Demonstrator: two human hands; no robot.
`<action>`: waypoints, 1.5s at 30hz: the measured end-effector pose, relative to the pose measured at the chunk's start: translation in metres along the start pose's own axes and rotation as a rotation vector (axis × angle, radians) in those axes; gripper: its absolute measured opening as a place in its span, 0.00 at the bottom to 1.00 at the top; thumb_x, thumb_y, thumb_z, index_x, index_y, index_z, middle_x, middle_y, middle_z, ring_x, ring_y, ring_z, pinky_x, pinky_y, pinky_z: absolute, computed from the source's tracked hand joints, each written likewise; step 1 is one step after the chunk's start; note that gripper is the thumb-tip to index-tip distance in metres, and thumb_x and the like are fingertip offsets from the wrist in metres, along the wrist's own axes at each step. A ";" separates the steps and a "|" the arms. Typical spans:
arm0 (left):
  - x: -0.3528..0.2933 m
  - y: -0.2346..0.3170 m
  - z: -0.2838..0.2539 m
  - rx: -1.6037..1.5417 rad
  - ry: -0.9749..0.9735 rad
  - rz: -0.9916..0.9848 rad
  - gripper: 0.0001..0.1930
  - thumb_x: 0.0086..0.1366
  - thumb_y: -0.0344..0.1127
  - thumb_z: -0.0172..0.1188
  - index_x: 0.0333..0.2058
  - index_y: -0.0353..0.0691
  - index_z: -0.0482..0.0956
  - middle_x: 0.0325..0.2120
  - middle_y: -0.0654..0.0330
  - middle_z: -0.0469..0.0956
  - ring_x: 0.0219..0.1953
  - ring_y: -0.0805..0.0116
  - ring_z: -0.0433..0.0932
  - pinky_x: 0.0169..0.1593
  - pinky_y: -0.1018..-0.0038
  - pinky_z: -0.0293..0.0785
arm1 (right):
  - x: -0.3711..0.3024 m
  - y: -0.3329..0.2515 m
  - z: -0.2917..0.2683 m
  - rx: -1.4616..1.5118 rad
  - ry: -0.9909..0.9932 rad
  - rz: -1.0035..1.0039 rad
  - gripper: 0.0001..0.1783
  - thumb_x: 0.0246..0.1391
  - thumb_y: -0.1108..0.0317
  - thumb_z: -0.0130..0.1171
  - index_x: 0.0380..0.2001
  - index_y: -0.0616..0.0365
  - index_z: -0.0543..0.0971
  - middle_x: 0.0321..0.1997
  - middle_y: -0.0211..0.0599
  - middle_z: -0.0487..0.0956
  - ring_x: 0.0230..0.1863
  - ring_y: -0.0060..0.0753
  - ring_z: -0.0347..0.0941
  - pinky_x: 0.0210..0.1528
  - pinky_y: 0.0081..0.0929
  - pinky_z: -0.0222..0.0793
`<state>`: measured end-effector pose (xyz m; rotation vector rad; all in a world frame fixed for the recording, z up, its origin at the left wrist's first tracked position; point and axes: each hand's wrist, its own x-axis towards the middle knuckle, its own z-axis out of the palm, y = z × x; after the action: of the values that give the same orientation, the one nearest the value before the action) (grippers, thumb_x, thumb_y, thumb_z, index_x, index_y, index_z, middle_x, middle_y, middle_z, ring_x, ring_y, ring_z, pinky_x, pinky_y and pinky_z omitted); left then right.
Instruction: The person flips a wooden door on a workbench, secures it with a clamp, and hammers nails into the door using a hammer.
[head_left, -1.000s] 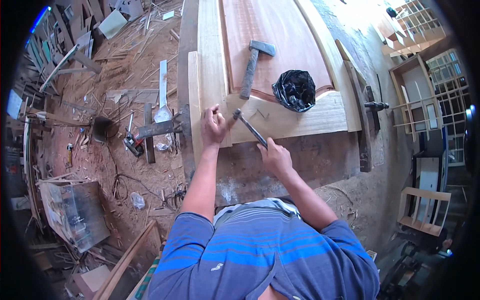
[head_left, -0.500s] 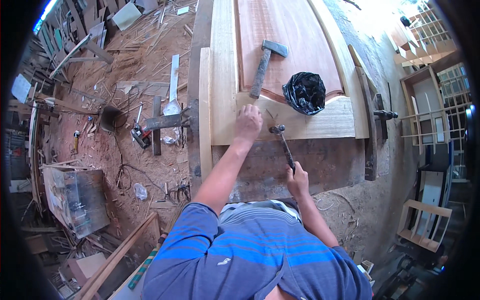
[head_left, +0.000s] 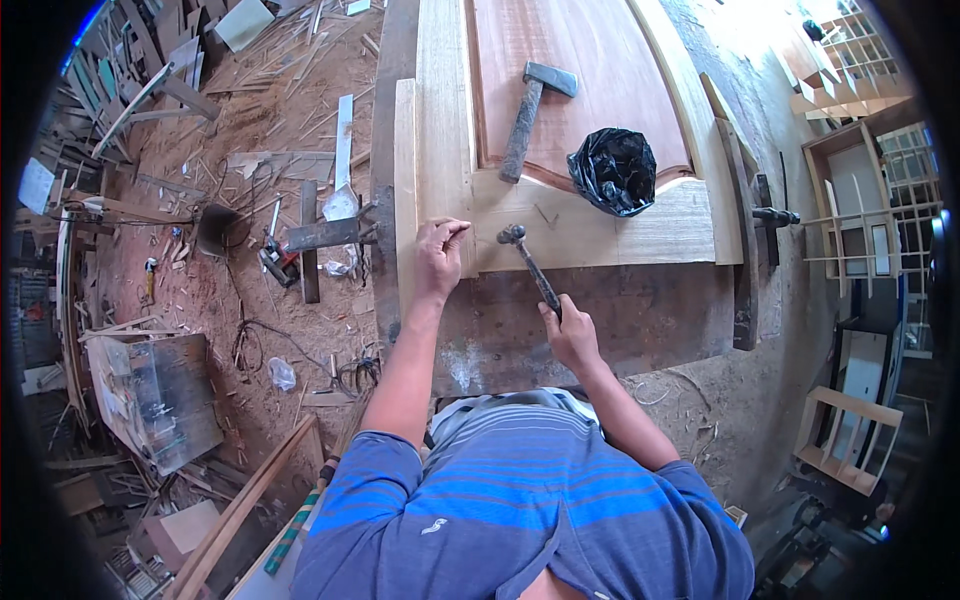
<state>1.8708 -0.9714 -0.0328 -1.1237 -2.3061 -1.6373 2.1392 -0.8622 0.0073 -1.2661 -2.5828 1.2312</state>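
Note:
My right hand (head_left: 572, 335) is wrapped round the handle of a small hammer (head_left: 540, 282), whose head is over the lower rail of a pale wooden panelled door (head_left: 640, 225). Over the door's lower left corner, my left hand (head_left: 440, 258) has its thumb and fingers pinched together; anything between them is too small to make out. A larger, wooden-handled hammer (head_left: 525, 120) lies on the reddish panel of the door. To its right sits a black plastic bag (head_left: 610, 172) with its mouth open. Two thin pieces like nails (head_left: 547, 214) lie on the rail.
The door rests on a dark worn workbench (head_left: 600, 315). Clamps stick out at its left (head_left: 325, 236) and right (head_left: 775, 217) sides. Wood scraps and sawdust cover the floor (head_left: 270, 110). A stained box (head_left: 155, 400) stands at the left; wooden frames (head_left: 850, 440) stand at the right.
My left hand has moved left, from the rail to the door's corner, still pinched. The small hammer in my right hand has shifted left too. The larger hammer and the bag stay on the door.

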 end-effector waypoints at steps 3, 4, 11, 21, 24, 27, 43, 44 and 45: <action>0.000 -0.003 0.002 0.045 -0.086 -0.095 0.08 0.71 0.31 0.69 0.47 0.39 0.88 0.35 0.56 0.87 0.37 0.62 0.85 0.42 0.66 0.81 | 0.000 -0.003 0.004 -0.013 0.000 0.006 0.22 0.74 0.48 0.57 0.41 0.59 0.73 0.27 0.63 0.82 0.36 0.75 0.81 0.37 0.66 0.71; 0.000 -0.001 0.004 0.043 -0.084 -0.101 0.08 0.71 0.31 0.69 0.47 0.39 0.88 0.35 0.56 0.87 0.37 0.62 0.85 0.42 0.66 0.81 | 0.000 -0.004 0.004 -0.019 0.008 0.011 0.22 0.74 0.48 0.57 0.41 0.59 0.73 0.27 0.63 0.82 0.36 0.75 0.81 0.37 0.66 0.71; -0.002 -0.001 0.005 0.051 -0.074 -0.129 0.07 0.69 0.32 0.68 0.44 0.40 0.86 0.38 0.54 0.88 0.43 0.49 0.85 0.49 0.56 0.80 | 0.001 -0.005 0.005 -0.003 0.019 -0.003 0.22 0.73 0.48 0.57 0.40 0.58 0.73 0.26 0.63 0.82 0.35 0.75 0.80 0.37 0.66 0.70; -0.002 0.006 -0.001 0.082 -0.121 -0.116 0.11 0.68 0.33 0.69 0.48 0.40 0.85 0.38 0.55 0.88 0.44 0.51 0.85 0.51 0.58 0.81 | 0.011 -0.022 -0.008 0.032 0.009 -0.036 0.20 0.74 0.49 0.57 0.43 0.57 0.74 0.25 0.61 0.80 0.33 0.73 0.81 0.36 0.62 0.70; -0.004 0.007 0.001 0.064 -0.095 -0.145 0.17 0.66 0.30 0.71 0.53 0.40 0.84 0.37 0.56 0.88 0.40 0.57 0.87 0.46 0.65 0.83 | 0.012 -0.038 -0.020 0.050 0.058 -0.144 0.18 0.75 0.51 0.57 0.43 0.56 0.74 0.26 0.58 0.81 0.32 0.70 0.81 0.34 0.59 0.71; -0.004 0.006 0.008 -0.050 -0.121 -0.221 0.20 0.66 0.28 0.70 0.56 0.40 0.81 0.37 0.56 0.88 0.41 0.57 0.87 0.49 0.62 0.82 | 0.009 -0.059 -0.028 0.062 0.145 -0.296 0.16 0.74 0.53 0.58 0.44 0.55 0.74 0.27 0.56 0.82 0.31 0.66 0.82 0.33 0.57 0.72; -0.011 -0.013 0.007 -0.063 -0.076 -0.212 0.24 0.66 0.26 0.72 0.60 0.36 0.79 0.35 0.57 0.89 0.37 0.62 0.89 0.43 0.68 0.84 | 0.021 -0.060 -0.025 -0.186 0.082 -0.362 0.15 0.71 0.54 0.61 0.41 0.55 0.74 0.26 0.52 0.83 0.29 0.60 0.83 0.30 0.56 0.76; -0.010 -0.014 0.010 -0.107 -0.109 -0.220 0.24 0.67 0.25 0.69 0.62 0.36 0.78 0.40 0.55 0.88 0.40 0.62 0.89 0.45 0.68 0.84 | 0.019 -0.062 -0.028 -0.160 0.133 -0.385 0.15 0.71 0.54 0.62 0.41 0.55 0.75 0.27 0.52 0.83 0.29 0.61 0.83 0.30 0.56 0.76; -0.013 -0.016 0.011 -0.153 -0.145 -0.233 0.25 0.68 0.25 0.66 0.63 0.36 0.76 0.44 0.53 0.88 0.44 0.61 0.88 0.46 0.67 0.84 | 0.015 -0.069 -0.033 -0.109 0.161 -0.389 0.15 0.71 0.54 0.62 0.42 0.56 0.76 0.27 0.52 0.83 0.30 0.62 0.83 0.31 0.56 0.76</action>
<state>1.8741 -0.9714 -0.0555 -1.0686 -2.5230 -1.9014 2.0944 -0.8557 0.0706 -0.7790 -2.6348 0.8906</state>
